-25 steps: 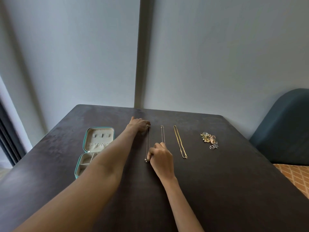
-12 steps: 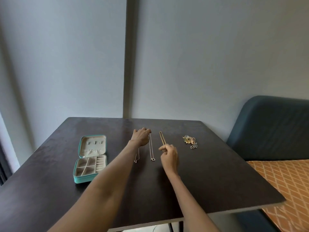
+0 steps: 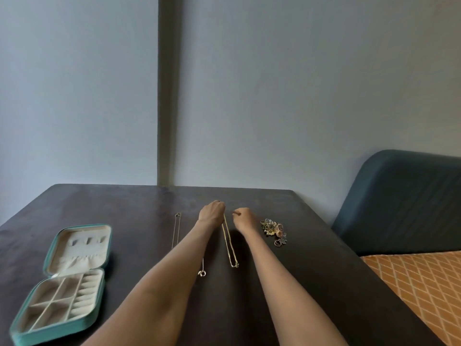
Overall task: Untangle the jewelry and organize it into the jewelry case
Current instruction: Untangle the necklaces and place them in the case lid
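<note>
From the head view, the only one we have, both arms reach across the dark table [image 3: 324,245] toward twelve o'clock. Our left hand [image 3: 211,211] has its fingers curled down at the far end of the gold chain [image 3: 228,242], and we judge it is pinching that end, though the fingertips themselves are hidden. Our right hand [image 3: 244,218] sits just at three o'clock of it, fingers curled in; whether it pinches a strand or holds nothing we cannot tell.

The gold chain runs straight back toward six o'clock between the two forearms. At its nine o'clock a thinner chain with a ring pendant [image 3: 202,272] is mostly covered by the left forearm, and farther toward nine o'clock lies a fine silver chain [image 3: 176,231]. At three o'clock of the right hand sits a heap of small pieces [image 3: 273,229]. The open jewelry case [image 3: 67,283] lies well apart at about eight o'clock.

We expect these chains to be very light, limp and slippery (they will re-knot if bunched), so the sensible hold is a fingertip pinch at the clasp end, letting the length trail. The fine ones look fragile; gentle pulls only.

Counted: three chains laid out, one heap whose pieces are too small to number, one case with a lid of pockets and a divided tray.
</note>
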`<state>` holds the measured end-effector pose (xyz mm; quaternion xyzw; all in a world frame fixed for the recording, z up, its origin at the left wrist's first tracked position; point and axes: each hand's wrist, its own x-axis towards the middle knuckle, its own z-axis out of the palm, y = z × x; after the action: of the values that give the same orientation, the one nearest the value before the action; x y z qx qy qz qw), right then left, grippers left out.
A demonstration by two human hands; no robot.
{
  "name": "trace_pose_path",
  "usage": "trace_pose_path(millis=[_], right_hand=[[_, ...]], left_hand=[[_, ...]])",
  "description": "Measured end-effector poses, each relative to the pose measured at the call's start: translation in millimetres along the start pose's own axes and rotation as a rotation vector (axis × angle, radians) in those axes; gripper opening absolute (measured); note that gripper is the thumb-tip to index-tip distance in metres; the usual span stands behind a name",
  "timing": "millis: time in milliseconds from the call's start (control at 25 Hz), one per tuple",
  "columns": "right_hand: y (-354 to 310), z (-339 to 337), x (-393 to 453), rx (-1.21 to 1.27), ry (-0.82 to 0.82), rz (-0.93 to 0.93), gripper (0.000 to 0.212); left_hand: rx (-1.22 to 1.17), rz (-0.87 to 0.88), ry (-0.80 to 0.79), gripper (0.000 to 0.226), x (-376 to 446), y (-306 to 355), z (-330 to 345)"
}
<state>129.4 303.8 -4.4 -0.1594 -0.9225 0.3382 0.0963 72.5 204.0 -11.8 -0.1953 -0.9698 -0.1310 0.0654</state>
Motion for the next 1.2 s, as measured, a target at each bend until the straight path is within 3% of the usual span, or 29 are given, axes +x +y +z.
trace_pose_path(millis=[480,720,920,1040,1200], right_hand=[[11,13,26,0.038,-0.068,-0.032,0.024],[1,-22,-17,0.197,-0.007,-0.089,0.025],[-37,-60,-62,0.736,-0.124,-0.056,0.017],[-63,-80,-93,0.872,-0.129,-0.095,0.016],[-86,-89,-121,0.855,-0.051,-0.143,0.009]], left_hand=[[-0.055,0.006,-0.070,0.022,29,2,6],[-0.632,0.038,-0.096,0.012,-17,4,-36],[-1.207,0.112,-0.188,0.010,-63,-2,-102],[-1.236,0.145,-0.318,0.020,-92,-8,-137],[-1.194,0.136,-0.401,0.031,-125,-10,-161]])
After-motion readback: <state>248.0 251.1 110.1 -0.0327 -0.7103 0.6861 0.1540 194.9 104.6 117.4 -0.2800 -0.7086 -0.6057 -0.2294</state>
